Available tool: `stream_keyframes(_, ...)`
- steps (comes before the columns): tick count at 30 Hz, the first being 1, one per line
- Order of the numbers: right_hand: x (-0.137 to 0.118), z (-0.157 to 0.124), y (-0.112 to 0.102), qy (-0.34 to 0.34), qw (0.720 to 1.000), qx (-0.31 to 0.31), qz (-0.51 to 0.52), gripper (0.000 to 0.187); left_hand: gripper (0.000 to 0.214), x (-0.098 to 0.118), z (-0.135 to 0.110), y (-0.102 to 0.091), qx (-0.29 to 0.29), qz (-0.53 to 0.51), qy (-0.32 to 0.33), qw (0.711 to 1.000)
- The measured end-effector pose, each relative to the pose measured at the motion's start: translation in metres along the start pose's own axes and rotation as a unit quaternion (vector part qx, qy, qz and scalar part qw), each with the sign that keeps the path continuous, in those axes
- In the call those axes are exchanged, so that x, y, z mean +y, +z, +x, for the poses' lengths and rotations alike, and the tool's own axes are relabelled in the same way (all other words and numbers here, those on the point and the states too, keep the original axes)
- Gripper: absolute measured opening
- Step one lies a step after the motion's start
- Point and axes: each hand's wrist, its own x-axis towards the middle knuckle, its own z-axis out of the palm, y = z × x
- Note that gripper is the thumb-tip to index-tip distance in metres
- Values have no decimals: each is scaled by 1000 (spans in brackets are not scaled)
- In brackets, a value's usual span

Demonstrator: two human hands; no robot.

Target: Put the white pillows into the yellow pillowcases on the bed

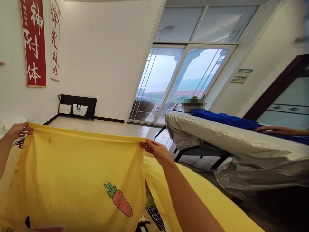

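I hold a yellow cloth with a printed carrot stretched out in front of me. My left hand pinches its top left corner. My right hand grips the top edge at the right end. Both hands are closed on the fabric. More yellow fabric lies beneath and to the right of my right arm.
A silver-covered ironing board stands to the right, with blue cloth on it and another person's hand resting there. Glass sliding doors are ahead. A black rack with white bags stands against the far wall; red banners hang at left.
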Motion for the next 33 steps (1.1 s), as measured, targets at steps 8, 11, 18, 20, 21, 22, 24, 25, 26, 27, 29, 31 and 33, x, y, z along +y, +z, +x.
stream_keyframes(8, -18, 18, 7, -109, 978, 73, 164, 40, 33, 32, 3, 11, 5, -198, 158, 967)
stream_keyframes(11, -20, 14, -10, -135, 968, 59, 206, 41, 34, 32, 1, -7, -27, -257, 209, 943)
stream_keyframes(18, 60, -22, -59, 22, 995, -62, 71, 52, 51, -71, -2, -57, -75, -43, 52, 995)
stream_keyframes(20, 98, -39, -69, 84, 992, -89, 17, 55, 54, -115, -10, -62, -118, 65, 1, 991)
stream_keyframes(21, 118, -49, -74, 113, 989, -99, 5, 56, 58, -137, -15, -63, -131, 109, -21, 985)
stream_keyframes(22, 138, -58, -78, 139, 985, -106, 1, 57, 63, -159, -21, -62, -144, 142, -40, 979)
stream_keyframes(24, 175, -79, -84, 180, 977, -113, 1, 59, 70, -200, -33, -61, -164, 184, -75, 966)
stream_keyframes(25, 191, -89, -88, 196, 974, -116, -1, 60, 70, -219, -38, -60, -174, 196, -88, 961)
stream_keyframes(26, 206, -99, -91, 212, 970, -119, -2, 59, 68, -236, -42, -61, -181, 205, -102, 956)
stream_keyframes(27, 218, -108, -95, 227, 966, -123, -3, 58, 63, -252, -46, -61, -190, 212, -113, 952)
stream_keyframes(29, 234, -125, -102, 258, 955, -143, -11, 55, 55, -277, -51, -65, -209, 225, -132, 942)
stream_keyframes(31, 239, -138, -109, 282, 942, -180, -36, 54, 53, -294, -55, -70, -226, 251, -140, 931)
stream_keyframes(33, 234, -146, -114, 289, 929, -220, -69, 52, 54, -303, -56, -75, -167, 327, -110, 924)
